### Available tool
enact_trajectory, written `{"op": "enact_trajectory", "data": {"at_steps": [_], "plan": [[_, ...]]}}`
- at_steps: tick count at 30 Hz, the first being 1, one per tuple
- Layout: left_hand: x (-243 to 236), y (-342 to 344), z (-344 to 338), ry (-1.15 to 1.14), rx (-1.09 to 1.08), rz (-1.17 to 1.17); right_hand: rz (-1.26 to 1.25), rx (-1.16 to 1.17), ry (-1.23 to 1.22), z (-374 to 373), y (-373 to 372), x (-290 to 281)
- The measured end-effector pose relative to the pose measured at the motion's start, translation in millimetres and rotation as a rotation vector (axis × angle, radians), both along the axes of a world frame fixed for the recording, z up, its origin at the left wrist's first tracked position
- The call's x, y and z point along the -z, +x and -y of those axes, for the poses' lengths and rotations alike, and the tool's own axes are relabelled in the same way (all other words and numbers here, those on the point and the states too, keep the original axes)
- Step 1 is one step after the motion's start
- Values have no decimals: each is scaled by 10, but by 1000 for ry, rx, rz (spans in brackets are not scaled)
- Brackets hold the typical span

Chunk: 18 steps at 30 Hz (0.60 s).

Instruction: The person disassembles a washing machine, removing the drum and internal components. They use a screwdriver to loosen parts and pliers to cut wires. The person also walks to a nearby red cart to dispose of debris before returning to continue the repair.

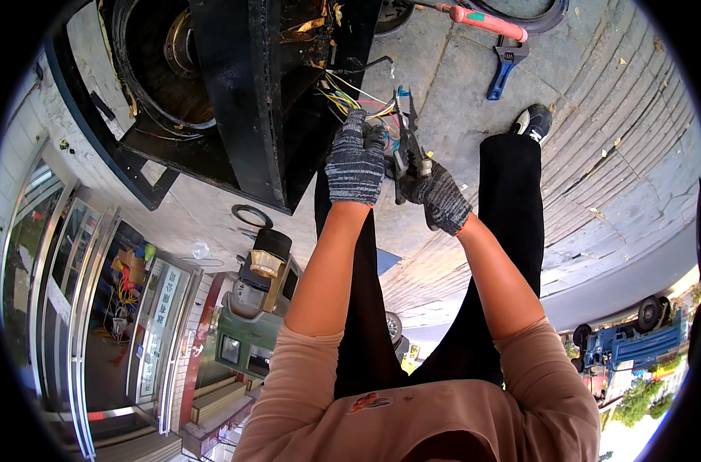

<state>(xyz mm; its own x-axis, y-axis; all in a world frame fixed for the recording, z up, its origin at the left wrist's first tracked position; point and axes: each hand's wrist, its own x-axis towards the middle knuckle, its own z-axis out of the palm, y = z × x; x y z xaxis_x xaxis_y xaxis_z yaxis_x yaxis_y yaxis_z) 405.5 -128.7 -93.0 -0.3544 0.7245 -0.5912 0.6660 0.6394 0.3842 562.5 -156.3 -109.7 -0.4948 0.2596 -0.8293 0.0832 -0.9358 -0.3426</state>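
My left hand [356, 163], in a grey knitted work glove, is closed at the end of a bundle of thin coloured wires [341, 98]. The wires, yellow, white, red and green, come out of the black metal frame [242, 100] on the left. Beside it, my right hand [444, 199], gloved alike, grips a long dark tool [403, 158] with a brass-coloured piece near its lower end. Its exact kind cannot be made out. Some light-blue and red wire shows between the two hands, and the fingertips are partly hidden.
An adjustable wrench [505, 68] with a blue handle lies on the paving beside a red-handled tool [489, 23]. A round dark housing [165, 65] sits in the frame. My shoe [533, 123] stands at the right. A black ring [252, 215] and a green vehicle [239, 339] are lower left.
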Motion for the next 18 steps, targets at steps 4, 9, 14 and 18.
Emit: {"op": "enact_trajectory", "data": {"at_steps": [4,9,14,18], "plan": [[-614,369,114,20,-34,294,456,291,-156,-100,227,222],[-1438,-72,-135,388,88,407,739,35,-160,173,453,549],[-1161,-896,-535,434,333,-218,878,-128,-99,241,488,841],[-740,-1022,-434,690,519,-389,956,-311,19,-71,567,1256]]}}
